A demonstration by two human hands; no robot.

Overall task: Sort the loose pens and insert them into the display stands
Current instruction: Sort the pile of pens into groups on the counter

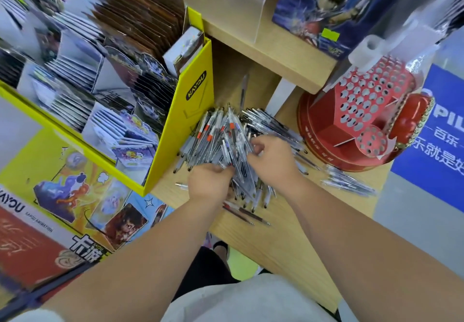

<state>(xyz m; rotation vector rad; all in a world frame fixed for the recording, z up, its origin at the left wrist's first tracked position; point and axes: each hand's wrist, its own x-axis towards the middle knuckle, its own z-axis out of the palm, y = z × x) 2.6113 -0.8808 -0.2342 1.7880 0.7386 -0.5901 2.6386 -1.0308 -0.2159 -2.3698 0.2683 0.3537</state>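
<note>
A large heap of loose clear-barrelled pens, some with orange bands, lies on a wooden shelf. My left hand rests on the near side of the heap, fingers curled around a bunch of pens. My right hand is on the heap's right side, fingers pinching pens at its top. A red round display stand full of empty holes stands to the right of the heap. A small separate group of pens lies in front of the stand.
A yellow cardboard display box with card packs stands left of the heap, touching it. An upper wooden shelf overhangs behind. A blue printed sign is at the far right. A few stray pens lie near the shelf's front edge.
</note>
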